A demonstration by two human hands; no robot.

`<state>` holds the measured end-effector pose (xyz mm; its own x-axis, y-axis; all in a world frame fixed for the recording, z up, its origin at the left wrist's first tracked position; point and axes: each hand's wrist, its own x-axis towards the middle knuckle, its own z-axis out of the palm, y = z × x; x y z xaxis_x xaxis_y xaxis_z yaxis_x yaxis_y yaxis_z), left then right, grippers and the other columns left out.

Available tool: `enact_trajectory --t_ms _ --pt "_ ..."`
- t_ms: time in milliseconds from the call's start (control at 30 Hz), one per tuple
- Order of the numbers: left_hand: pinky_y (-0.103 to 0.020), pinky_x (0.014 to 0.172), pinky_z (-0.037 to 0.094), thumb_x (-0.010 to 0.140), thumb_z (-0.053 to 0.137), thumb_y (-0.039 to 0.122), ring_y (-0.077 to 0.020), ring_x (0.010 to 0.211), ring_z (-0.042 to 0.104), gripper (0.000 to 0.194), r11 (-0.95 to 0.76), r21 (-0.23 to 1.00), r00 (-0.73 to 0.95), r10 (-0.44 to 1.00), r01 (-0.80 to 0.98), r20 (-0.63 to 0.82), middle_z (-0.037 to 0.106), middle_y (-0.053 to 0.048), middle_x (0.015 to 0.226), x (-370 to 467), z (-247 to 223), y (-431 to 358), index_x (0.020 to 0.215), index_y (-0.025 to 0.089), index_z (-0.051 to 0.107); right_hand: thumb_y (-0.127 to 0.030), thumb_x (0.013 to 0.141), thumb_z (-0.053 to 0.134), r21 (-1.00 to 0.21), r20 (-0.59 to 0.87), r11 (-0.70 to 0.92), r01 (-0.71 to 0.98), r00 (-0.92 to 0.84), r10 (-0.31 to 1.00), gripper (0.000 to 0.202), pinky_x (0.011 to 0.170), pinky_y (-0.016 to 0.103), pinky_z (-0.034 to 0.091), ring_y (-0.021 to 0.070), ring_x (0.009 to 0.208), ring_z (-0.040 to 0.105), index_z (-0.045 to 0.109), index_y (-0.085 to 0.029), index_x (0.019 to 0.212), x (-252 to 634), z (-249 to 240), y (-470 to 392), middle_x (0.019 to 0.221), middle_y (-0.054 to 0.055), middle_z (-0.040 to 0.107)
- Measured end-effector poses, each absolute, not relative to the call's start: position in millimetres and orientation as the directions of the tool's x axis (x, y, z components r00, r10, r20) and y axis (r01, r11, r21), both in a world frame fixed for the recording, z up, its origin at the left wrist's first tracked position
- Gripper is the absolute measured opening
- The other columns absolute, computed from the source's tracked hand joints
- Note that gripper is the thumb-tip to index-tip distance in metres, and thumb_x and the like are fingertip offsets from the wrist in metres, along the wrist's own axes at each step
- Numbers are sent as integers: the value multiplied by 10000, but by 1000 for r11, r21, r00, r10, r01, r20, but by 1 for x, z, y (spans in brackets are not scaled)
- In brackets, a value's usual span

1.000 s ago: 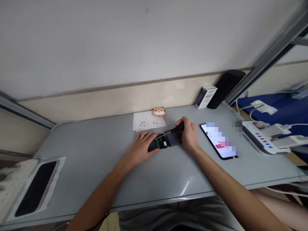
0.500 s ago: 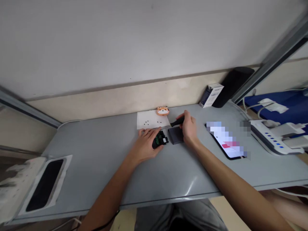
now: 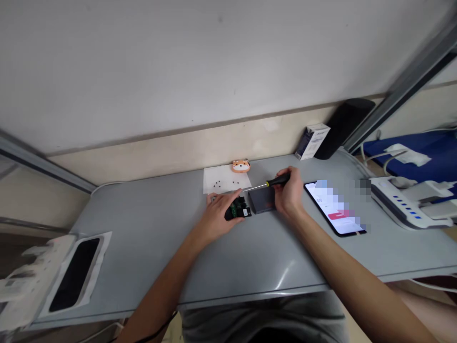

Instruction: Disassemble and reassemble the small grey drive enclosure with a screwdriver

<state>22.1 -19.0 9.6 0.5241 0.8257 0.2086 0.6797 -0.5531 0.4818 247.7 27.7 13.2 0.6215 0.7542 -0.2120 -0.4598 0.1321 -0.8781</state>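
My left hand (image 3: pixel 218 212) is wrapped round the left side of a small black device (image 3: pixel 244 209) with green circuitry showing, which rests on the grey table. In my right hand (image 3: pixel 290 194) is a black-handled screwdriver (image 3: pixel 278 180); its thin shaft points left, with the tip close to my left index finger. A flat dark grey box (image 3: pixel 261 200) lies between the device and my right hand. Behind them, several tiny dark screws (image 3: pixel 217 184) are on a white paper (image 3: pixel 210 176), and an orange animal-face case (image 3: pixel 241 166) sits at the paper's back right corner.
A lit phone (image 3: pixel 333 209) lies right of my right hand, beside a white power strip (image 3: pixel 407 202). At the back right stand a small carton (image 3: pixel 312 141) and a black cylinder (image 3: pixel 344 128). A dark phone (image 3: pixel 74 274) lies on white wrapping at left, near another power strip (image 3: pixel 41 281).
My right hand has moved right with the screwdriver, drawing its shaft away from the device and showing more of it. My left hand stays on the device.
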Motion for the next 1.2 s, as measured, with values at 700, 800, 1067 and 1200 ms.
enact_trajectory --t_ms 700,800,1067,1200 --pt "-409 976 393 1078 523 293 -202 951 662 233 -733 200 596 655 650 464 730 -52 986 10 15 -21 1124 239 745 -589 912 451 -982 -128 1 -190 667 734 432 429 284 382 146 541 462 569 -226 710 236 29 4 662 -29 468" --pt "-388 899 452 1040 510 178 -190 875 657 233 -692 240 547 698 681 462 711 -42 913 -7 13 -5 994 211 736 -590 902 450 -974 -161 -8 -228 664 731 430 403 276 363 140 519 468 566 -222 710 235 29 3 669 -30 461" --pt "-324 836 566 1028 488 142 -176 895 685 224 -691 416 506 720 591 475 700 -58 963 -20 1 5 1013 202 704 -552 927 462 -969 -16 162 -185 705 709 399 499 266 412 141 591 471 542 -232 704 235 17 14 675 -30 471" --pt "-309 816 581 1021 480 115 -166 877 695 230 -713 397 515 696 578 501 706 -55 959 -18 4 5 1028 197 695 -547 938 494 -952 16 222 -210 690 723 396 524 273 418 151 607 480 543 -236 699 235 13 17 665 -32 478"
